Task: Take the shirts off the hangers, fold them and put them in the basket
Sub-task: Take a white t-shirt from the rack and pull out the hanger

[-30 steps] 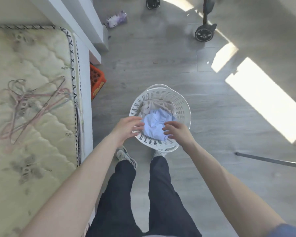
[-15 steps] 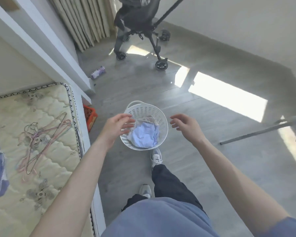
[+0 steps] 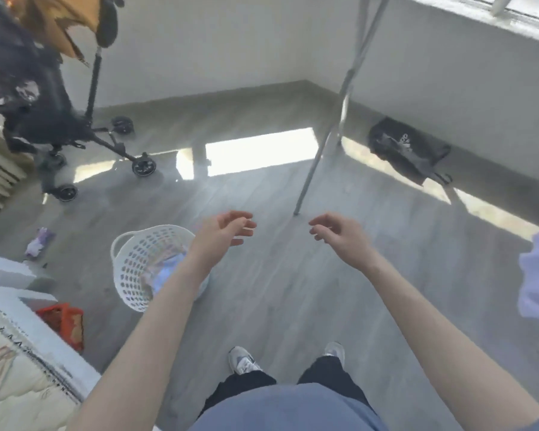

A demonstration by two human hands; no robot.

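daylight | sun patches [image 3: 259, 150] on floor [image 3: 271, 275] (blown out) | soft blur | edges warped

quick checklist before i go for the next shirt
1. Left hand free: ok, fingers loosely curled, holding nothing.
2. Right hand free: ok, holding nothing.
3. Blue shirt inside the basket: ok, though the forearm hides part of it.
4. Blue shirt neatly folded: cannot tell.
5. Another garment in sight: ok, pale cloth at the right edge of the view.
6. That cloth on a hanger: cannot tell, its top is cut off.
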